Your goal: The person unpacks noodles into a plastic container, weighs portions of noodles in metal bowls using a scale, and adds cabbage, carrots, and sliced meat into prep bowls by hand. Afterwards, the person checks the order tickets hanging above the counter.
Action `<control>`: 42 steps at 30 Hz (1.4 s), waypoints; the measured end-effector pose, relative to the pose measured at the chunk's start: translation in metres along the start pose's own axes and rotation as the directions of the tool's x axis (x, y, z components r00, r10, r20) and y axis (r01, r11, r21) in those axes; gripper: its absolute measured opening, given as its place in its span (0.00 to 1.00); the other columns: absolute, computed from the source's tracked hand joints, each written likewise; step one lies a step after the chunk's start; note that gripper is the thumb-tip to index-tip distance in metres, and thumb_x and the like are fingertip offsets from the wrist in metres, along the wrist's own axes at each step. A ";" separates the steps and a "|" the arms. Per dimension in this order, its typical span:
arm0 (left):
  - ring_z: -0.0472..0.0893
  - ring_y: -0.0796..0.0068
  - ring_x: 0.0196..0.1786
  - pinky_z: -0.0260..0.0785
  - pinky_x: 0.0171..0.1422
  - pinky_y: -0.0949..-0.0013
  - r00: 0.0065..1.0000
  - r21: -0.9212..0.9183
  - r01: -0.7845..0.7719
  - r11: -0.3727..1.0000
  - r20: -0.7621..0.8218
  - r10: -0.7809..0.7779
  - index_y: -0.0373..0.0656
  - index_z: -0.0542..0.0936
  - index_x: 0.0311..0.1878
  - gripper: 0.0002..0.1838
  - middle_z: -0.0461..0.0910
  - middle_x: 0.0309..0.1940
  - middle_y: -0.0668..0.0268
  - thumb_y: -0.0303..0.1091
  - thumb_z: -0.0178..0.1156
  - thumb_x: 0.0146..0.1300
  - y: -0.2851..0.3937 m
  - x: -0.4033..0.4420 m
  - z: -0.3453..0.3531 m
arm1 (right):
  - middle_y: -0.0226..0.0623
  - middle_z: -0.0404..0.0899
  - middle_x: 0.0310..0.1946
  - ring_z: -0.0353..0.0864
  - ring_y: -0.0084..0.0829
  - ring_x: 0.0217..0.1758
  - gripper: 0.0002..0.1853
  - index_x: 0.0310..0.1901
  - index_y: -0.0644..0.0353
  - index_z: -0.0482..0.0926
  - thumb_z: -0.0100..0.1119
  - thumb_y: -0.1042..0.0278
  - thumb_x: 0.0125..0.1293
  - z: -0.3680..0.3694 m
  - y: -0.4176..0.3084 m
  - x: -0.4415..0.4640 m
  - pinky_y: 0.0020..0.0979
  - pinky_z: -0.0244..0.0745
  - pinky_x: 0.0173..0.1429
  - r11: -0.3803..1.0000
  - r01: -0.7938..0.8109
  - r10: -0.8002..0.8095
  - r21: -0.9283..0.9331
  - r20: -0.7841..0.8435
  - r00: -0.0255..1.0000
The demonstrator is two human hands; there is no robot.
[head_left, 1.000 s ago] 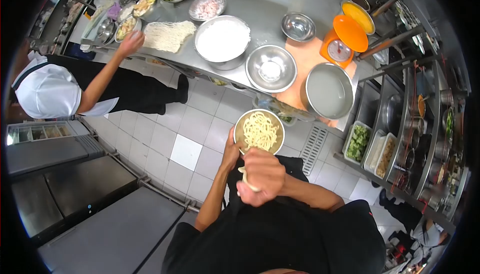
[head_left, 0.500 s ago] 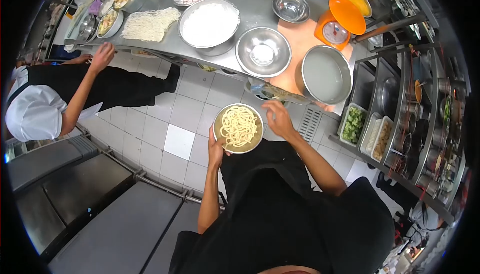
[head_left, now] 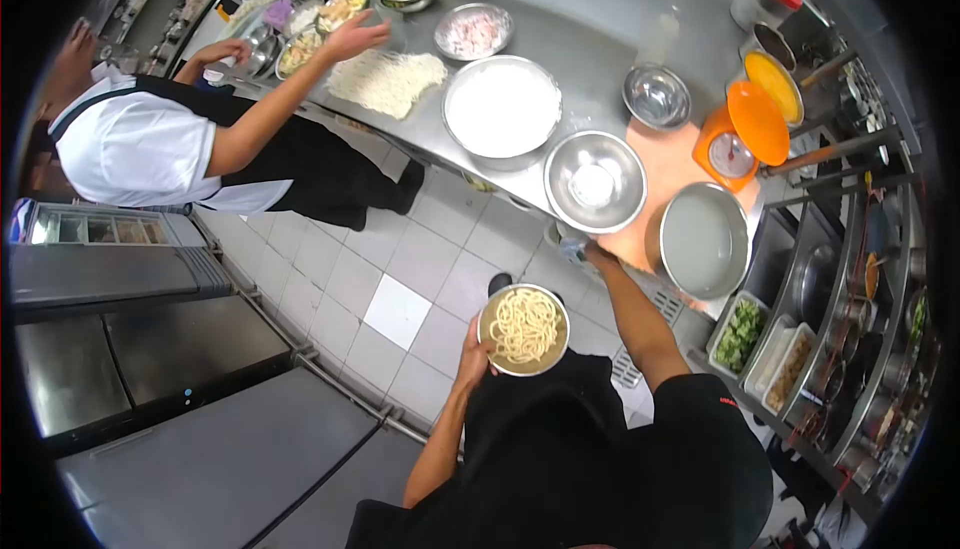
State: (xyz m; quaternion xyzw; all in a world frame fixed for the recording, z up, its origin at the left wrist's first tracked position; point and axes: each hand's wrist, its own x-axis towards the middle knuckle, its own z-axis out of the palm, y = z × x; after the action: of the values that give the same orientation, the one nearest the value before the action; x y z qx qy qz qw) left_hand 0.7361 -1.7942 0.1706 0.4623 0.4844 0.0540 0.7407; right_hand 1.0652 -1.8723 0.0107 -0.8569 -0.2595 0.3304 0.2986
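Observation:
My left hand (head_left: 474, 356) is closed on the rim and side of a metal bowl (head_left: 566, 327), low in front of my body. Thick pale noodles (head_left: 525, 323) lie in a loose heap inside it. At the counter's front edge is my right hand (head_left: 598, 254), reached out beside the orange-pink mat (head_left: 628, 233). Its fingers are hard to make out there, so I cannot tell what they touch. Close to them, just below the edge, is something bluish and clear like plastic (head_left: 573, 248). An empty-looking steel bowl (head_left: 596, 182) stands above that hand.
A pot of cloudy liquid (head_left: 704, 241) stands right, near an orange scale (head_left: 727, 154). Left along the steel counter are a bowl of white powder (head_left: 503, 107) and a sheet of thin noodles (head_left: 388, 84). A co-worker (head_left: 150, 154) stands left. Shelves with greens (head_left: 738, 334) are right.
My right hand has moved from beside the noodle bowl to the counter's edge. The view has shifted, and the co-worker's arm now reaches over the counter. My left hand still holds the bowl.

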 end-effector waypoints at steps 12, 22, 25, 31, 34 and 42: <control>0.77 0.73 0.18 0.68 0.15 0.74 0.975 0.259 0.101 0.961 0.165 -0.147 0.49 0.56 0.69 0.37 0.79 0.31 0.58 0.23 0.45 0.51 -0.060 0.096 0.049 | 0.48 0.78 0.37 0.74 0.50 0.44 0.13 0.44 0.60 0.74 0.50 0.62 0.64 -0.004 -0.011 -0.063 0.48 0.63 0.54 0.871 0.160 -0.355 -0.464 -0.371 0.858; 0.75 0.73 0.15 0.68 0.14 0.73 0.948 0.303 -0.010 0.953 0.307 -0.088 0.54 0.55 0.69 0.35 0.79 0.27 0.58 0.26 0.43 0.54 -0.056 0.144 0.081 | 0.47 0.76 0.35 0.73 0.46 0.42 0.10 0.40 0.61 0.73 0.48 0.63 0.67 -0.036 -0.095 -0.163 0.46 0.58 0.49 0.921 0.159 -0.290 -0.356 -0.352 0.890; 0.75 0.74 0.14 0.68 0.13 0.74 0.946 0.255 -0.023 0.967 0.319 -0.061 0.55 0.56 0.69 0.36 0.79 0.28 0.58 0.25 0.43 0.53 -0.053 0.139 0.075 | 0.50 0.75 0.35 0.72 0.47 0.42 0.10 0.42 0.66 0.72 0.49 0.67 0.66 -0.054 -0.129 -0.198 0.44 0.59 0.49 0.940 0.237 -0.327 -0.244 -0.450 0.831; 0.75 0.75 0.14 0.68 0.13 0.75 0.942 0.194 -0.001 0.981 0.329 -0.064 0.54 0.55 0.69 0.37 0.79 0.28 0.58 0.23 0.45 0.53 -0.037 0.121 0.082 | 0.53 0.73 0.36 0.71 0.52 0.42 0.11 0.45 0.68 0.69 0.43 0.67 0.70 -0.099 -0.206 -0.240 0.43 0.64 0.49 0.949 0.315 -0.249 0.005 -0.597 0.763; 0.76 0.75 0.15 0.67 0.13 0.75 0.924 0.175 -0.004 0.985 0.376 -0.063 0.53 0.55 0.69 0.37 0.80 0.29 0.58 0.23 0.46 0.53 -0.035 0.121 0.088 | 0.45 0.75 0.32 0.73 0.39 0.34 0.11 0.45 0.68 0.68 0.45 0.67 0.71 -0.119 -0.237 -0.251 0.37 0.67 0.43 0.907 0.387 -0.202 0.170 -0.630 0.750; 0.75 0.78 0.17 0.65 0.13 0.76 0.908 0.221 -0.163 0.962 0.415 0.058 0.54 0.57 0.69 0.35 0.79 0.38 0.61 0.23 0.45 0.55 -0.005 0.101 0.085 | 0.29 0.68 0.35 0.63 0.20 0.40 0.13 0.47 0.65 0.67 0.40 0.64 0.74 -0.152 -0.286 -0.284 0.25 0.62 0.49 0.771 0.492 -0.185 0.404 -0.598 0.780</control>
State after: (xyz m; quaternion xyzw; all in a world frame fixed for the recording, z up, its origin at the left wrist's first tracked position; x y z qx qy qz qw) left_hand 0.8525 -1.7975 0.1080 0.5801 0.2965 -0.0623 0.7561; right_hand 0.9203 -1.9096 0.4148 -0.7292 -0.2203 0.0801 0.6429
